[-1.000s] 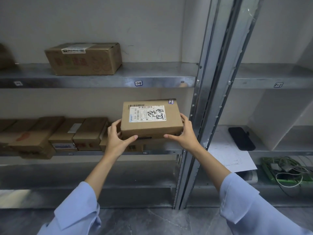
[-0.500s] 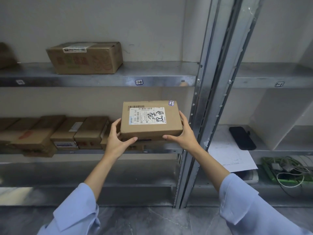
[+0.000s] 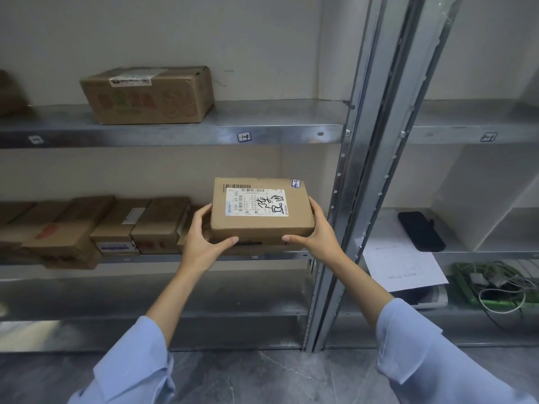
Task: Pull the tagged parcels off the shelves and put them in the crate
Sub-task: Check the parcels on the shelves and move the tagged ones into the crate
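Note:
A flat brown cardboard parcel (image 3: 261,223) with a white shipping label, black handwriting and a small blue-edged tag at its top right corner is held in front of the middle shelf (image 3: 175,259). My left hand (image 3: 204,243) grips its left side, thumb on the front edge. My right hand (image 3: 318,233) grips the right side the same way. Another box lies partly hidden under and behind the parcel. No crate is in view.
A larger box (image 3: 148,96) stands on the upper shelf (image 3: 175,135). Several brown boxes (image 3: 116,225) line the middle shelf to the left. A steel upright (image 3: 358,170) rises just right of my right hand. Beyond it lie a black case (image 3: 421,231), paper (image 3: 402,266) and cables (image 3: 501,284).
The parcel, held by both hands, has tilted so its top face shows more. It stays in about the same place in front of the middle shelf.

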A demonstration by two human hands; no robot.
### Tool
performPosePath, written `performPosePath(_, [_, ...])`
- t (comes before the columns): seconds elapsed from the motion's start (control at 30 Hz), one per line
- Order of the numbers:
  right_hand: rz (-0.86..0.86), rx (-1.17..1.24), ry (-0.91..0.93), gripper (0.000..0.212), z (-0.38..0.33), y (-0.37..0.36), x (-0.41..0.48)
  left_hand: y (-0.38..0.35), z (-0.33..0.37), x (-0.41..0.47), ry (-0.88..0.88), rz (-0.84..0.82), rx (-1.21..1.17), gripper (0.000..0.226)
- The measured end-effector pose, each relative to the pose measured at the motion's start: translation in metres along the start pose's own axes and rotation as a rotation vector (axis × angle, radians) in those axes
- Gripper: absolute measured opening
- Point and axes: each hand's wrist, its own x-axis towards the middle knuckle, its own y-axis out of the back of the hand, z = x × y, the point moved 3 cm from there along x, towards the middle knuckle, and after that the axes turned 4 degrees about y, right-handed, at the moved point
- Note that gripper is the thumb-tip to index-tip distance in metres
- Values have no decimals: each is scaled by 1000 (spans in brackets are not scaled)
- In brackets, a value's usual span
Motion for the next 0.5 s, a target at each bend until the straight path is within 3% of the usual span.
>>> performPosePath(0.23, [7,-194,41,96,-9,4,38,-8,-5,38,-16,-26,36,85])
performPosePath(0.5, [23,-636,-15,123,-15,21,83,-54,-22,89,57,-148,-2,89])
